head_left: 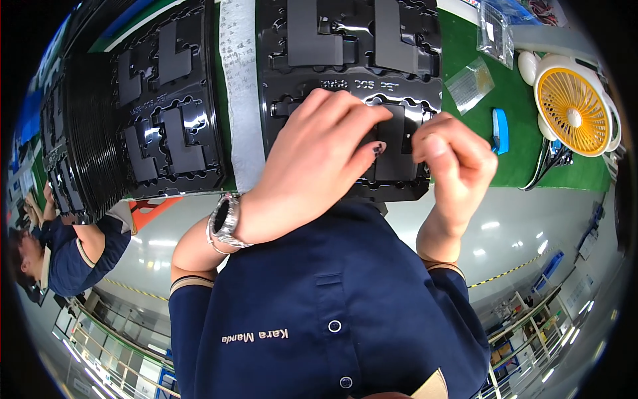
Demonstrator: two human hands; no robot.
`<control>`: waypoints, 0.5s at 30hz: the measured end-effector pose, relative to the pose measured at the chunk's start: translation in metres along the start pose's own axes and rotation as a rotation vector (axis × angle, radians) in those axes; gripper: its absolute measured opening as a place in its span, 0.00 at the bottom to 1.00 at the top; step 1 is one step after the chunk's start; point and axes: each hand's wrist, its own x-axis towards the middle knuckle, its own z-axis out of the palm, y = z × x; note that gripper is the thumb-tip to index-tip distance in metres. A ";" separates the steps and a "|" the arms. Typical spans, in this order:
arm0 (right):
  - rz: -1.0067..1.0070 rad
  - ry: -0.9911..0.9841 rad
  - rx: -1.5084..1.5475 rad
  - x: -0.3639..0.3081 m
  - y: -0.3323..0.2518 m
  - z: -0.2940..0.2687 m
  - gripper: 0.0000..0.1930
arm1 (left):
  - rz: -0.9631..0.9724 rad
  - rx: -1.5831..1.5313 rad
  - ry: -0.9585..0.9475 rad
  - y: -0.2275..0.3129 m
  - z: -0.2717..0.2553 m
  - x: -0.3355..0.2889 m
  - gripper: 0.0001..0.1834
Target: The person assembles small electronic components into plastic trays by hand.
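Black L-shaped part (393,163) lies in the tray (399,192) between your left hand (309,154) and curled right hand (457,156); whether either grips anything, I can't tell. Likely light and stiff: take its edges.

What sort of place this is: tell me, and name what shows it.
Most likely a factory workshop, at an assembly or packing bench. The signs: a moulded black tray of dark L-shaped parts, a thick stack of similar trays and a co-worker in a matching navy shirt.
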 end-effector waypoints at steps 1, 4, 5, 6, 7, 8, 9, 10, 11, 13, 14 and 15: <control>0.033 0.057 0.046 -0.002 0.000 -0.005 0.07 | 0.020 0.072 -0.037 0.003 0.005 0.002 0.21; 0.082 0.144 0.098 -0.008 0.002 -0.018 0.09 | 0.094 0.279 0.011 0.006 0.024 0.008 0.22; 0.088 0.154 0.105 -0.010 0.003 -0.020 0.09 | 0.115 0.353 0.019 0.004 0.029 0.009 0.23; 0.095 0.164 0.113 -0.011 0.004 -0.022 0.08 | 0.120 0.353 0.016 0.005 0.030 0.010 0.23; 0.091 0.157 0.123 -0.012 0.006 -0.021 0.08 | 0.104 0.414 -0.008 0.006 0.031 0.011 0.23; 0.090 0.158 0.125 -0.013 0.007 -0.020 0.08 | 0.088 0.474 -0.032 0.007 0.032 0.012 0.23; 0.098 0.136 0.121 -0.013 0.008 -0.019 0.08 | 0.087 0.477 -0.032 0.007 0.035 0.013 0.23; 0.106 0.120 0.114 -0.014 0.007 -0.019 0.08 | 0.076 0.409 0.001 0.008 0.037 0.015 0.23; 0.131 0.124 0.132 -0.014 0.006 -0.018 0.08 | 0.063 0.341 0.034 0.008 0.038 0.016 0.23; 0.136 0.138 0.126 -0.016 0.003 -0.017 0.08 | 0.060 0.221 0.054 0.009 0.033 0.019 0.22; 0.142 0.148 0.120 -0.016 0.002 -0.018 0.08 | 0.053 0.101 0.077 0.009 0.029 0.020 0.22; 0.141 0.151 0.121 -0.016 0.003 -0.020 0.08 | 0.045 -0.094 0.069 0.010 0.024 0.019 0.22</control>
